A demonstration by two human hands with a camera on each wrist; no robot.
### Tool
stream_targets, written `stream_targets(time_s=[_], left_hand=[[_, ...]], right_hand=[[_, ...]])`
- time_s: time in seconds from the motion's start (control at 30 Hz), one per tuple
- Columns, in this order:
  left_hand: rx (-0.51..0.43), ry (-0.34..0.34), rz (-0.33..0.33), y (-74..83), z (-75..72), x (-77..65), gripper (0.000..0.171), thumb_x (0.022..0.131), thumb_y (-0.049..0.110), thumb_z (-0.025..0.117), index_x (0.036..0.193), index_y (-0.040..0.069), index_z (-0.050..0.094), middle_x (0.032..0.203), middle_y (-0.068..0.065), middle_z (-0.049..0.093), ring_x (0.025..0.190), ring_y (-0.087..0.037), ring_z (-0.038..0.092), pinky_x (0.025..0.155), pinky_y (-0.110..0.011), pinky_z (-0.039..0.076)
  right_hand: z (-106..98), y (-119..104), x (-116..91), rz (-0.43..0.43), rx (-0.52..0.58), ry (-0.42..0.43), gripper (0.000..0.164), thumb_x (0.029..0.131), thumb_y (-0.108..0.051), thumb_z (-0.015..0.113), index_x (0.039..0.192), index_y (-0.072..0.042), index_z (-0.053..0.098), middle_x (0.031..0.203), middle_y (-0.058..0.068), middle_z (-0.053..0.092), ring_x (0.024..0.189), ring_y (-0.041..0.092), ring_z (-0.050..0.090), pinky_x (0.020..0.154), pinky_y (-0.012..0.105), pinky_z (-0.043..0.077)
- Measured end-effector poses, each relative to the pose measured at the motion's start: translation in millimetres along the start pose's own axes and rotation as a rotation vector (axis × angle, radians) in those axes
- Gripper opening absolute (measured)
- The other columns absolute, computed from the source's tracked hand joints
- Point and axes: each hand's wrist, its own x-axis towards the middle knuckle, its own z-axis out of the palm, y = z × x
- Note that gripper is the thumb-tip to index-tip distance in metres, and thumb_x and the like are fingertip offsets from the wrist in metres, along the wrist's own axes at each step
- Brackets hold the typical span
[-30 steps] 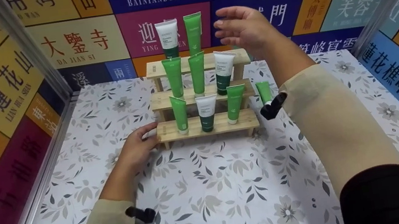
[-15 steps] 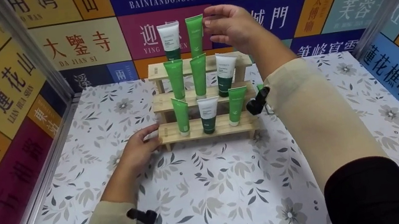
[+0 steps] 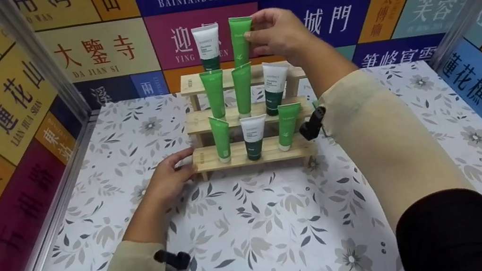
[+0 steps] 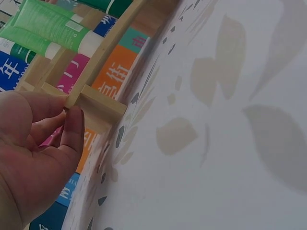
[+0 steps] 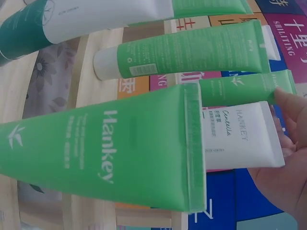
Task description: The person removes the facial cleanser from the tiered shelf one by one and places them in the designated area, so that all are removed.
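A three-tier wooden display stand (image 3: 272,153) holds upright squeeze tubes. My left hand (image 3: 170,178) holds the left end of its bottom tier, thumb and fingers pinching the board (image 4: 98,62) in the left wrist view. Up at the top tier, my right hand (image 3: 283,31) pinches a green tube (image 3: 240,42) near its crimped upper end, the thumb in front. That same tube (image 5: 230,88) lies under the thumb in the right wrist view. Left of it stands a white and dark-green tube (image 3: 208,47). The base of the pinched tube is hidden behind the middle-tier tubes.
The middle tier bears two green tubes (image 3: 214,94) and a white one (image 3: 275,85). On the bottom tier, a white tube (image 3: 254,136) stands between two green ones (image 3: 288,126). My right sleeve mostly hides another green tube (image 3: 316,104). A sign-patterned wall (image 3: 99,51) rises behind.
My right hand has moved left, from beside the top tier onto its green tube, which it now pinches. My left hand stays on the stand. The right sleeve now covers most of the tube beside the stand.
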Motion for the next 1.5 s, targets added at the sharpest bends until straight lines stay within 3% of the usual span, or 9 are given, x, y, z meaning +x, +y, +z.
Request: stream_targets(time_s=[0.27,0.6,0.9,1.27,1.5], left_hand=[[0.008,-0.005,-0.006,-1.0,-0.5,-0.5,0.053,0.106,0.011,0.061,0.158,0.014,0.053,0.144,-0.018,0.067,0.115,-0.024,0.071,0.093,-0.031,0.055],[0.01,-0.008,-0.011,0.0,1.2,0.4,0.054,0.106,0.011,0.062,0.158,0.014,0.053,0.149,-0.017,0.062,0.112,-0.024,0.07,0.093,-0.032,0.056],[0.02,0.0,-0.007,-0.9,-2.3,-0.7,0.051,0.106,0.013,0.061,0.157,0.015,0.054,0.147,-0.015,0.064,0.111,-0.025,0.069,0.092,-0.033,0.055],[0.04,0.0,-0.005,-1.5,-0.8,0.0,0.05,0.107,0.018,0.062,0.157,0.018,0.055,0.144,-0.012,0.067,0.114,-0.025,0.07,0.096,-0.034,0.054],[0.033,-0.009,-0.009,-1.0,-1.2,0.5,0.051,0.107,0.018,0.062,0.157,0.018,0.054,0.145,-0.012,0.067,0.119,-0.025,0.069,0.098,-0.034,0.053]], right_hand=[[-27,9,-5,0.007,0.057,0.034,0.035,0.099,-0.011,0.076,0.133,-0.012,0.065,0.131,0.004,0.07,0.117,0.022,0.069,0.113,0.04,0.054],[-80,34,-22,-0.027,0.258,0.13,0.043,0.096,-0.011,0.08,0.135,-0.011,0.065,0.133,0.005,0.069,0.12,0.023,0.068,0.104,0.034,0.059],[-112,51,-32,-0.052,0.443,0.172,0.046,0.095,-0.007,0.08,0.136,-0.013,0.063,0.137,0.007,0.067,0.118,0.026,0.071,0.093,0.034,0.064],[-145,74,-44,-0.086,0.538,0.208,0.044,0.095,-0.004,0.079,0.137,-0.011,0.064,0.133,0.009,0.071,0.111,0.026,0.073,0.088,0.035,0.065],[-164,104,-54,-0.038,0.55,0.27,0.041,0.096,-0.005,0.078,0.133,-0.014,0.062,0.123,0.008,0.071,0.108,0.024,0.074,0.087,0.034,0.065]])
